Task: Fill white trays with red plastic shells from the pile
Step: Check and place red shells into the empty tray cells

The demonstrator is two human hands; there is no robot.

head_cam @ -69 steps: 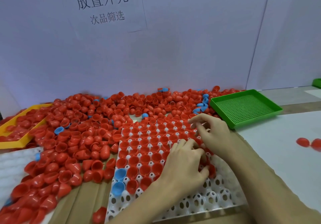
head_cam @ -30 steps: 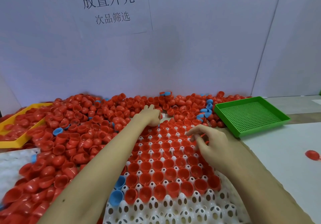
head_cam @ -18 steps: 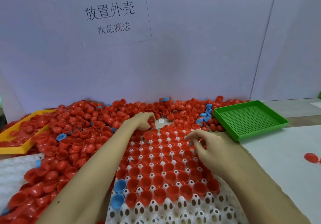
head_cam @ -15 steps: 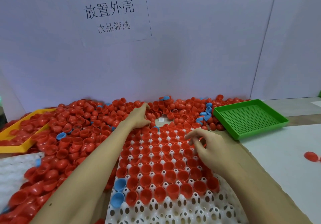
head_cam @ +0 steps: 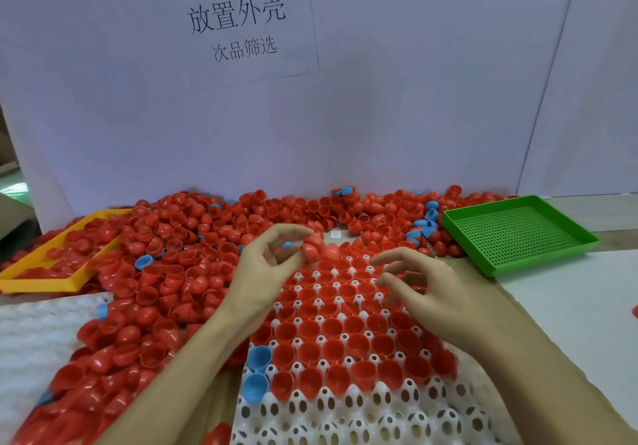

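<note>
Head view: red shells [head_cam: 316, 248] are pinched in the fingertips of the left hand [head_cam: 259, 272] above the far end of the white tray [head_cam: 345, 406], whose near rows are unfilled. Nothing is held by the right hand [head_cam: 424, 289], its fingers loosely curled. Shells could be dropped or seated tilted, or blue shells [head_cam: 257, 370] left among them. On the sign [head_cam: 238, 20] is read "放置外壳 次品筛选".
</note>
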